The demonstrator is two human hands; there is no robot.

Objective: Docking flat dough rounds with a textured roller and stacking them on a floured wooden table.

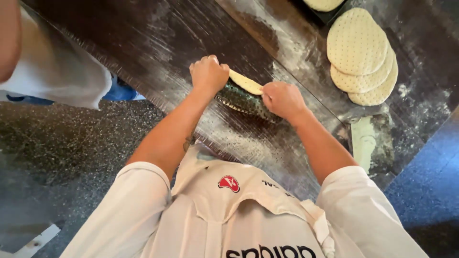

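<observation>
My left hand (209,72) and my right hand (283,99) are both closed on the ends of a dark spiked roller (241,102) that lies on the floured dark worktop (158,43). A pale flat piece of dough (245,82) shows between my two fists, just beyond the roller and partly hidden by them. Both my forearms reach out from my white shirt (229,215) at the bottom of the view.
A stack of three round, dotted dough discs (358,45) lies to the right on the worktop. Another disc (323,4) sits at the top edge. A pale lump of dough (363,141) rests near the worktop's front edge. Another person in white (52,71) stands at the left.
</observation>
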